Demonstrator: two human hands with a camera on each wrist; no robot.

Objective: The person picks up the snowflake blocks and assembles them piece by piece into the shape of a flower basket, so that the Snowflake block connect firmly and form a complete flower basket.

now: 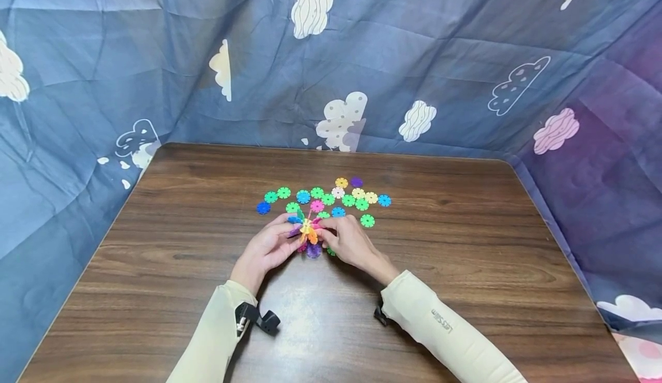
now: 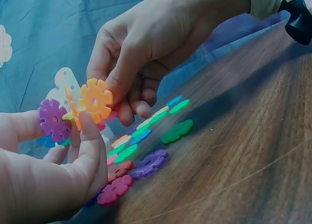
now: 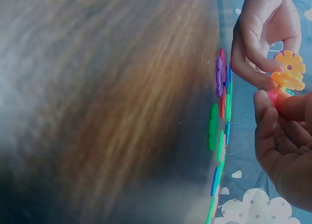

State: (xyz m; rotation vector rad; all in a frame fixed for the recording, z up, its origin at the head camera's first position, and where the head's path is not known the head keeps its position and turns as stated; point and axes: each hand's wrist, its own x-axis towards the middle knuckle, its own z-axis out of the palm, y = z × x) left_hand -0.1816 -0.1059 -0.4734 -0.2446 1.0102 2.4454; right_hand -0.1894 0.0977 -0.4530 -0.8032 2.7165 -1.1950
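A small cluster of interlocking notched plastic discs is held up just above the table between both hands. My left hand grips it from the left, with thumb and fingers on its discs. In the left wrist view, an orange disc and a purple disc stand out from its yellow middle. My right hand pinches a pink disc at the cluster's right side. Fingers cover most of that pink disc, so I cannot tell how far it is slotted in.
Loose notched discs lie flat beyond the hands, among them a dark blue disc, a green disc and a light blue disc. Beneath the cluster lies a purple disc. A cloud-patterned curtain hangs behind the wooden table.
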